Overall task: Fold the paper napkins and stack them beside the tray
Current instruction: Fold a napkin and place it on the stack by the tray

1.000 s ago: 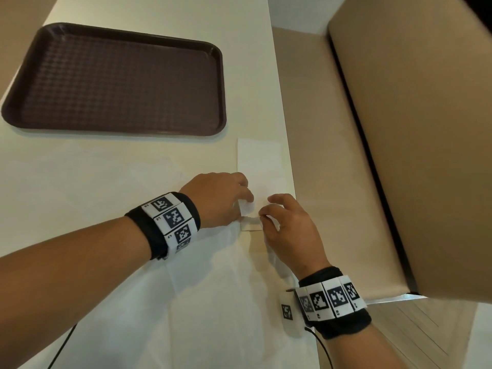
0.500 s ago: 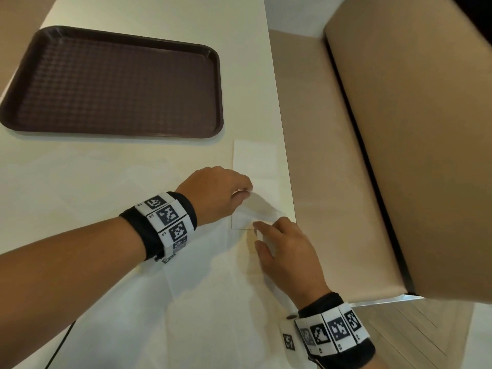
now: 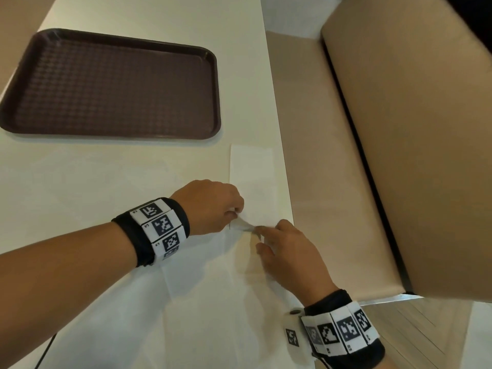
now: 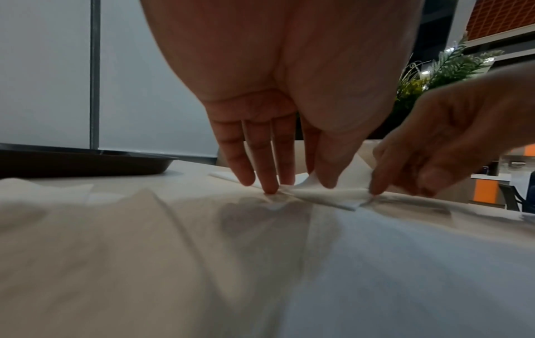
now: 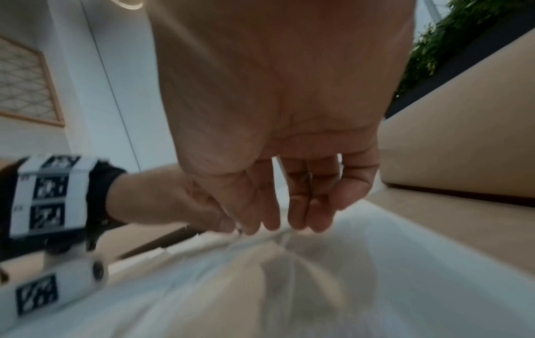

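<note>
Left hand (image 3: 210, 206) and right hand (image 3: 287, 251) both pinching the folded napkin's (image 3: 253, 179) lifted near end — at tabletop's (image 3: 159, 17) right edge, tray (image 3: 111, 83) apart toward far-left corner.

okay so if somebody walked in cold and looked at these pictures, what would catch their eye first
Probably the two hands meeting over a white paper napkin near the table's right edge: the left hand pinches one end, the right hand the other, lifting it slightly. Next, the big dark brown tray at the far left, with nothing in it, and a flat folded napkin lying just past the hands.
</note>
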Demonstrator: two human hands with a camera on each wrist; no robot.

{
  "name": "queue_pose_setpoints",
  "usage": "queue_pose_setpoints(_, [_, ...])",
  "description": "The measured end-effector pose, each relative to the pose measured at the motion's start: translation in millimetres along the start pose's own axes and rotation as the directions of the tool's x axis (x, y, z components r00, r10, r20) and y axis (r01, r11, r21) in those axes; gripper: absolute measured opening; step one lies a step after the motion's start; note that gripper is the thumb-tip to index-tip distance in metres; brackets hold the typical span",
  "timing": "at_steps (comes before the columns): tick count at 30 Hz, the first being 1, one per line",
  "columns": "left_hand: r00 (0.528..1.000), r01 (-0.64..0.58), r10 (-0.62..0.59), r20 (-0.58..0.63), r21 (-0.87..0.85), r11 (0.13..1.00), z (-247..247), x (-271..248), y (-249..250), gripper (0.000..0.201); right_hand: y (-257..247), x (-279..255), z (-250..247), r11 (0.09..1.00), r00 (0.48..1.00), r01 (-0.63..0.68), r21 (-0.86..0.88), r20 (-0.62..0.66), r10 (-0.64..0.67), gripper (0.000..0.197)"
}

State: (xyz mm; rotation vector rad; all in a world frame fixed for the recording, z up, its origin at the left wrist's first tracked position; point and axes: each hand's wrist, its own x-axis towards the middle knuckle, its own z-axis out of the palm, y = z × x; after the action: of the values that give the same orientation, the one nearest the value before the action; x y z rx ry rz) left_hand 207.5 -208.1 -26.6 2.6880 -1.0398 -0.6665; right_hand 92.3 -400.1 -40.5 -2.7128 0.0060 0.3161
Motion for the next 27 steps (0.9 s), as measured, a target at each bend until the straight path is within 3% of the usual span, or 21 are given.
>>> queue_pose_setpoints(3, [1.0,0.009,-0.009,0.016,-0.005,1.0,0.9,0.4,0.3,0.034,2.1,-1.0,-19.5,0.996,0.996,-0.089,0.028,-0.021,0.089,0.024])
queue_pose_setpoints(8, [0.999,0.042,-0.042,0.001,-0.016,0.999,3.0,6.4,-3.5,0.043,8.0,11.3,-27.7,0.987,0.987,-0.093,0.128,-0.117,0.109,0.027])
queue_pose_setpoints(13, [0.998,0.054,-0.054,0.013,-0.004,0.999,9.1,17.4,-6.0,0.043,0.0,26.9,-22.0,0.998,1.0,-0.029,0.061,-0.005,0.03,0.037])
queue_pose_setpoints(20, [0.996,0.088,-0.088,0.004,0.012,0.996,1.2,28.6,-4.0,0.048,-2.7,48.8,-23.4,0.996,0.994,0.001,-0.09,0.113,0.01,0.037])
queue_pose_setpoints(24, [0.985,0.149,-0.156,-0.077,-0.082,0.985,-19.5,11.1,-17.0,0.049,-8.1,53.2,-30.1,0.998,0.994,-0.026,-0.048,0.108,0.031,0.038])
queue_pose_setpoints(27, [0.958,0.21,-0.235,-0.166,-0.152,0.966,-36.2,-26.1,-35.6,0.043,-14.4,38.1,-36.0,0.996,0.998,-0.059,0.069,0.013,0.058,0.034])
